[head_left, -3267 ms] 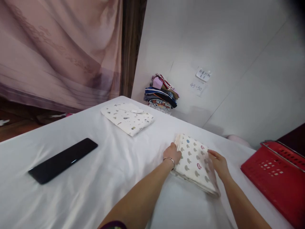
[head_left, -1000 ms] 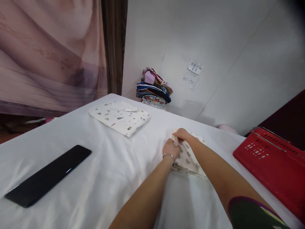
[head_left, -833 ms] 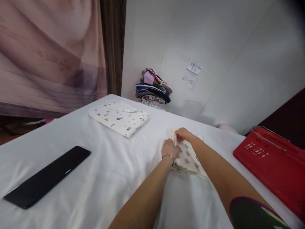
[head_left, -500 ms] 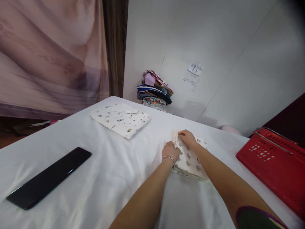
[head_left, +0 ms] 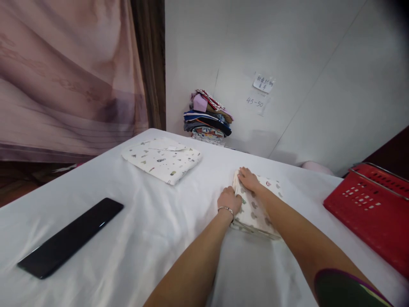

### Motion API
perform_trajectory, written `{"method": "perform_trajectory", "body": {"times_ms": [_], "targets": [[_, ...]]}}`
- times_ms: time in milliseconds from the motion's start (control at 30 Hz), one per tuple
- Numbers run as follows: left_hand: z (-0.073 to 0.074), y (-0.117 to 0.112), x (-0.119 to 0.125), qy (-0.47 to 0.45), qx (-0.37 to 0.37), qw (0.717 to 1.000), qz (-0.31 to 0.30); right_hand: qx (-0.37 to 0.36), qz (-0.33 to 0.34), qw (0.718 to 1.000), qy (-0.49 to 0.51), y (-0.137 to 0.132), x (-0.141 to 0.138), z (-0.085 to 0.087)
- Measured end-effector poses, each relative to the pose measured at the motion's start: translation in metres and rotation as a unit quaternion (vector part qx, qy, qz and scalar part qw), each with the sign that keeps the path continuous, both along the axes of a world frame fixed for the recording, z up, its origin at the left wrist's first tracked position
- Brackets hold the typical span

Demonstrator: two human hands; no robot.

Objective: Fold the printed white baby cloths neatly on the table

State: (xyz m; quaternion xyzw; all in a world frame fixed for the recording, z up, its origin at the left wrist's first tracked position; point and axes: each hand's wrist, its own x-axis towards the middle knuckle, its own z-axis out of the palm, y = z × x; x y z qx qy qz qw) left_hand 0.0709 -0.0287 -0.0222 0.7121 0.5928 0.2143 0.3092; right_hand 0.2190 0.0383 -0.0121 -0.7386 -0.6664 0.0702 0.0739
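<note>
A folded white cloth garment (head_left: 255,212) with a grey and red print lies right of centre on the white-covered table. My left hand (head_left: 229,200), a bracelet at its wrist, grips the left edge with the thumb on top; its other fingers are curled and partly hidden. On the far left corner, my right hand (head_left: 249,179) lies flat with its fingers stretched over the cloth. Farther left rests a second folded white garment (head_left: 161,160) with a small dark print, apart from both hands.
A black flat slab-like device (head_left: 72,238) lies at the near left of the white table cover (head_left: 153,230). At the right stands a red plastic basket (head_left: 370,213) with metal handles. Beyond the table's far edge is a stack of folded clothes (head_left: 209,117). A pink curtain (head_left: 70,76) hangs at left.
My right hand has gone from pinching the garment's far left edge to lying flat on it, and the gathered edge is now folded down. The left hand keeps its place.
</note>
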Motion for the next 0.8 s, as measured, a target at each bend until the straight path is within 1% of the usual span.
{"method": "perform_trajectory", "body": {"times_ms": [167,300,367,433,533,633,733,800], "targets": [[0.003,-0.001,-0.002,-0.002,-0.004,1.0,-0.001,0.003,-0.005,1.0,0.007,-0.001,-0.008,-0.005],[0.007,-0.001,-0.004,-0.005,-0.006,1.0,-0.004,0.011,-0.015,0.999,0.028,-0.006,-0.002,-0.001],[0.009,0.0,-0.006,-0.005,-0.009,1.0,-0.009,0.017,-0.025,0.999,0.036,-0.019,0.003,0.001],[0.01,0.002,-0.008,-0.008,-0.015,1.0,-0.018,0.024,-0.023,0.998,0.046,-0.041,0.006,0.001],[0.011,0.007,-0.01,-0.019,-0.031,0.999,-0.036,0.033,0.007,0.998,0.051,-0.082,0.004,-0.002],[0.009,0.011,-0.012,-0.036,-0.046,0.997,-0.051,0.01,0.044,0.999,0.029,-0.113,-0.002,-0.004],[0.007,0.013,-0.014,-0.055,-0.062,0.995,-0.059,-0.008,0.056,0.998,0.018,-0.124,-0.008,-0.003],[0.007,0.014,-0.015,-0.065,-0.075,0.993,-0.064,0.008,0.046,0.998,0.043,-0.126,-0.011,0.001]]}}
